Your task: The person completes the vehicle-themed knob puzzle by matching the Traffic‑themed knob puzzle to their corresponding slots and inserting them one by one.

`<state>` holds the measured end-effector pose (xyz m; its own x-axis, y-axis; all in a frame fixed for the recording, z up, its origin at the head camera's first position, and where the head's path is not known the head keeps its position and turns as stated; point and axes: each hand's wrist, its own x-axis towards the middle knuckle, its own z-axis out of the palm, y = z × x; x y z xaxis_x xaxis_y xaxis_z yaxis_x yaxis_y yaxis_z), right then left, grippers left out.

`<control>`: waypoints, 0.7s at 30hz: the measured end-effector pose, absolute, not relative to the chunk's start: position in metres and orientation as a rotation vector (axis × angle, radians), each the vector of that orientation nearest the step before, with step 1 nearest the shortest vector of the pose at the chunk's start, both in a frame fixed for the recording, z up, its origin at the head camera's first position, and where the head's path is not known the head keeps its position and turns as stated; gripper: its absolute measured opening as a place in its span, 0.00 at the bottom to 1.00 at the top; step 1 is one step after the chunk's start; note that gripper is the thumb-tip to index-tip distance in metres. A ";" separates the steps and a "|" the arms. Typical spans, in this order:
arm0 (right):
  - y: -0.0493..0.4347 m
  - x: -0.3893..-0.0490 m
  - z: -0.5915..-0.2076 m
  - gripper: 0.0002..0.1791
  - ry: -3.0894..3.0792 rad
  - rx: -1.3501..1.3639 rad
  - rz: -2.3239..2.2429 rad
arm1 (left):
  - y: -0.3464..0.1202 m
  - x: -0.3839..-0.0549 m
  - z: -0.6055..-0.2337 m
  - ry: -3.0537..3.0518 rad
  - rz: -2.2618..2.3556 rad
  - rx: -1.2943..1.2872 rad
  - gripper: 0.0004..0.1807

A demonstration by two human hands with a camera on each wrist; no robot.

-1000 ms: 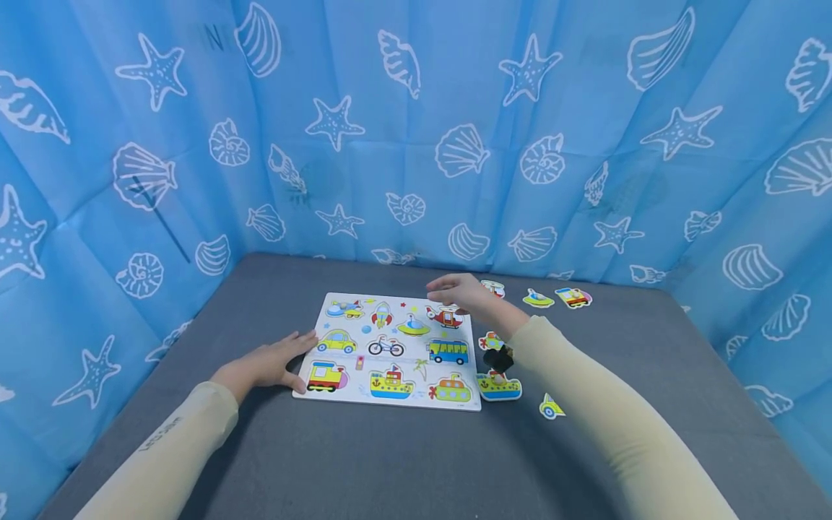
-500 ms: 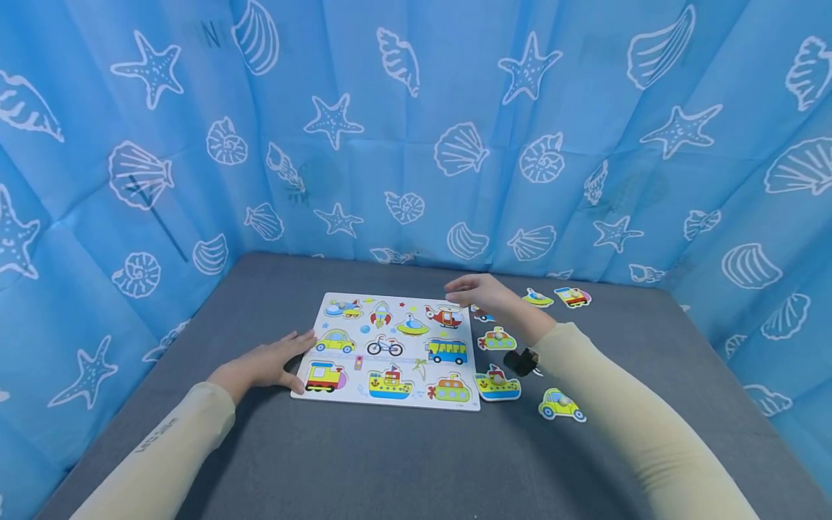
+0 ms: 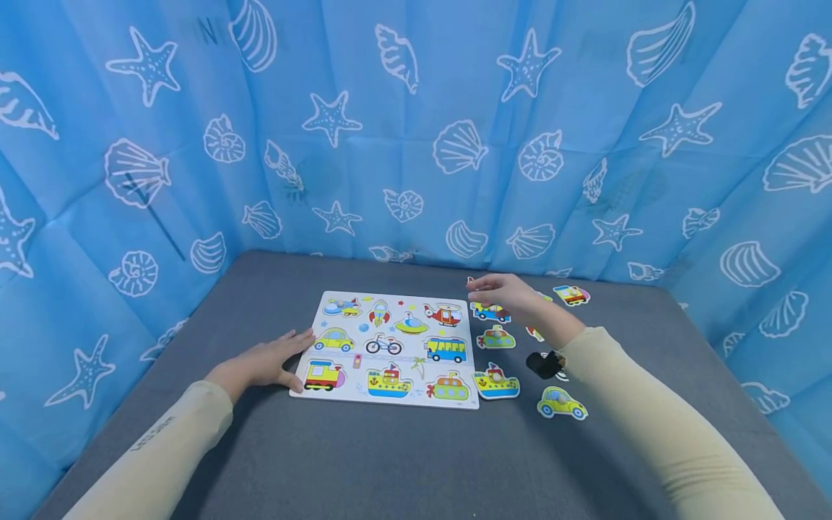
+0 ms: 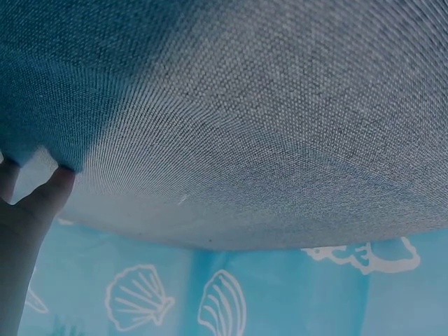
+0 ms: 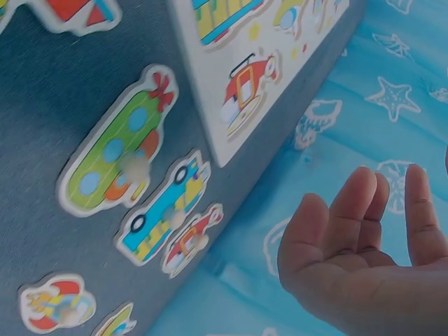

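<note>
A white puzzle board printed with vehicles lies on the grey table. My left hand rests at its left edge, fingers stretched along it and thumb near the lower corner. In the left wrist view, only part of that hand shows. My right hand, fingers loosely bent and holding nothing, hovers over knobbed puzzle pieces right of the board. Nearest it are the bus piece, the helicopter piece and the submarine piece. A boat piece sits against the board's right edge.
A yellow car piece lies at the front right, and a train piece at the back right. My right forearm partly covers some other pieces. A blue curtain with shell prints hangs behind the table.
My right hand has moved right, off the board's upper right corner to above the loose pieces, uncovering the bus, submarine and car pieces. The left hand has stayed at the board.
</note>
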<state>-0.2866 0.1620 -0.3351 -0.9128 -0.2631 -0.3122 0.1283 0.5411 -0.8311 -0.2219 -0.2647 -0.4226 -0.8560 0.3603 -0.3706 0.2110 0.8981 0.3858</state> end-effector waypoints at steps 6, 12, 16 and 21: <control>0.180 -0.286 -0.334 0.28 2.375 -0.122 -1.290 | -0.265 -0.222 -0.422 2.618 0.465 0.420 0.61; 0.194 -0.286 -0.338 0.28 2.372 -0.077 -1.307 | -0.265 -0.221 -0.422 2.622 0.474 0.415 0.61; 0.203 -0.284 -0.339 0.28 2.380 -0.052 -1.305 | -0.264 -0.220 -0.422 2.618 0.484 0.410 0.60; 0.211 -0.280 -0.338 0.29 2.398 -0.057 -1.290 | -0.265 -0.221 -0.423 2.623 0.471 0.405 0.61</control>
